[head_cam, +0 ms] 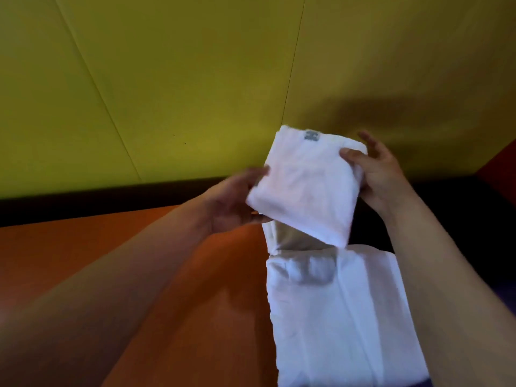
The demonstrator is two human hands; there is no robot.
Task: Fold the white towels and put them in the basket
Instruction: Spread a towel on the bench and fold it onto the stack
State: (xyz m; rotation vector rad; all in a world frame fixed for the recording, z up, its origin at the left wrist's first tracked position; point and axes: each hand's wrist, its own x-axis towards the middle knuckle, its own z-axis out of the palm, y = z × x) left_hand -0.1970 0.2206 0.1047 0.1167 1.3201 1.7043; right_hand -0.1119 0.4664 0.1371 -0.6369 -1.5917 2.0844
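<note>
Head view. A white towel (332, 317) occupies the lower right of the frame as a long folded strip lying on an orange table (111, 261); its far end is raised and doubled back into a thick square fold at centre right. A small grey label (312, 135) sits at the top edge of this raised fold.

The left hand (237, 201), entering from the lower left, grips the raised fold at its left edge, thumb on the upper face and fingers curled beneath. The right hand (377, 171), entering from the lower right, pinches the fold's right edge with its thumb (353, 157) pressed on the upper face; the remaining fingers (371, 142) are spread behind the cloth, and their contact with it cannot be determined.

The raised fold casts a grey shadow on the strip directly below it. A yellow-green panelled wall (195, 79) fills the upper half of the frame, with a dark band (83, 202) separating it from the table. Slight motion blur softens the left hand.
</note>
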